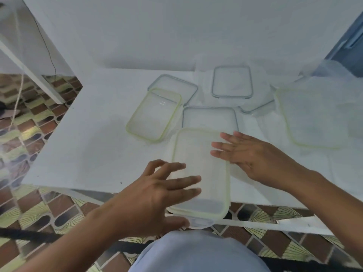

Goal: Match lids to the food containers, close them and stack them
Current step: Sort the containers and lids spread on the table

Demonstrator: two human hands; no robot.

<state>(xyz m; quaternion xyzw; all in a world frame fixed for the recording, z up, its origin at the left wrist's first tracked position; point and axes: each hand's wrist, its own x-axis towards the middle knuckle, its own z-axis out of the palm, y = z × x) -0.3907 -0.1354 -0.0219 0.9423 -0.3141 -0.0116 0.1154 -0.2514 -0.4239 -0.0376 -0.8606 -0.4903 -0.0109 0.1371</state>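
White tabletop [88, 134] against a white wall fills my feed, with patterned brown and green floor tiles [29, 134] to the left and below. Closest to me, a large rectangular lid with a yellow-green seal [204, 154] lies at the near edge of the table, its near end hanging past that edge. I cannot tell whether a container sits under it.

My left hand [157, 195] is spread over the lid's near left part, fingers splayed and almost straight, and the thumb lies along the near rim beside a clip flap [200, 222]. My right hand [253, 158] rests flat on the lid's right side, fingers straight and gripping nothing.

Farther back, a smaller green-rimmed lid [155, 116] leans on a glass container [176, 83]. Two more glass containers stand apart, one just beyond the large lid [210, 116] and one near the wall [231, 81]. At the right lies a big pale-rimmed lid [310, 118].
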